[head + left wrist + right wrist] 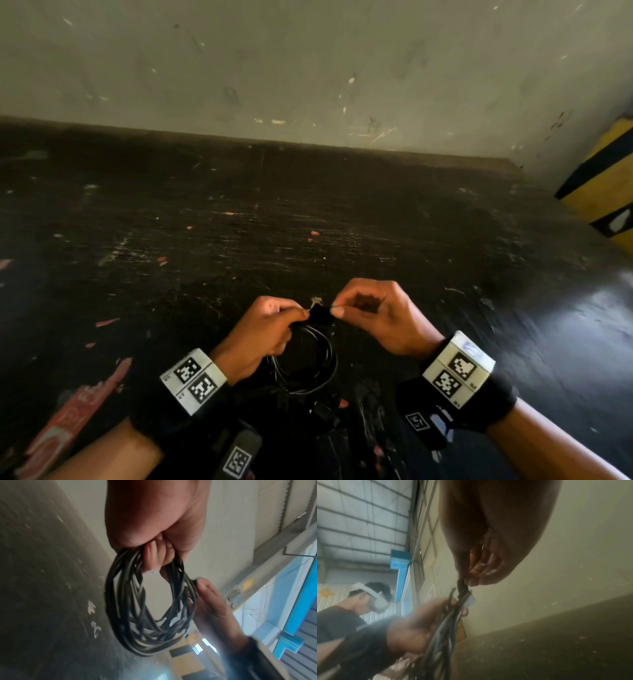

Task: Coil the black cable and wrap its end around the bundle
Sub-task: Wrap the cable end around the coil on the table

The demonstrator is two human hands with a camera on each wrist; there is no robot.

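The black cable (320,356) hangs as a coil of several loops above the dark table. My left hand (263,334) grips the top of the coil (147,609), fingers curled round the strands. My right hand (373,315) pinches the cable's end (462,588) between thumb and fingertips, right beside the left hand's fingertips. In the head view a short black piece (320,313) spans the two hands. The right wrist view is blurred, so how the end lies on the bundle is unclear.
The black scratched table (308,222) stretches ahead to a pale wall (308,68). A yellow-and-black striped post (606,185) stands at the far right. A red label (68,421) lies at the table's near left. Another person (342,615) wearing a headset shows in the right wrist view.
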